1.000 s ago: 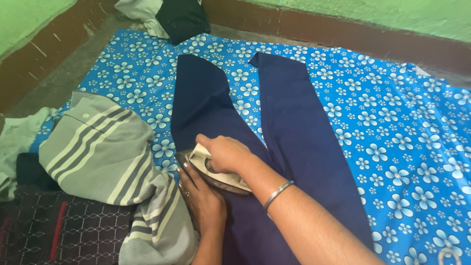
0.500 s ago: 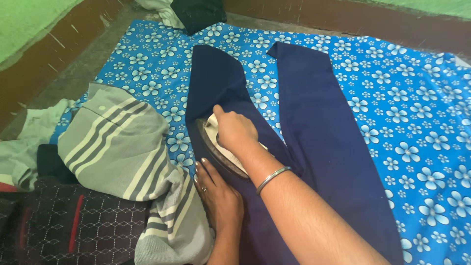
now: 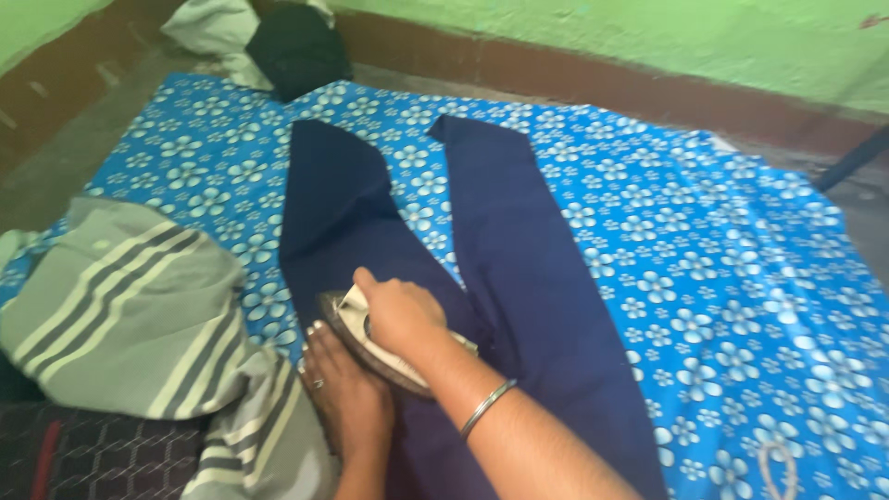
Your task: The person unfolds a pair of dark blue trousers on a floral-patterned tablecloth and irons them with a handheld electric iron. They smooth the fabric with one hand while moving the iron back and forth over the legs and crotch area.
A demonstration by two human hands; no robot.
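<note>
gripping iron (image 3: 370,341) with right hand (image 3: 400,315), nose up-left, left hand (image 3: 341,389) flat on trousers (image 3: 519,278)

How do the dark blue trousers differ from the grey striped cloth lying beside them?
The trousers are plain dark blue; the striped cloth is grey with pale and dark stripes. The trousers lie spread flat with legs apart; the striped cloth sits crumpled in a heap. The trousers have the iron and both hands on them; the striped cloth is untouched. Both rest on the flowered blue sheet.

A home room, with ironing done on the floor: a blue flowered sheet (image 3: 704,278) is spread over bare floor (image 3: 56,167), green walls (image 3: 648,37) with a brown base band rise behind it, and clothes (image 3: 120,315) pile at its left edge.
</note>
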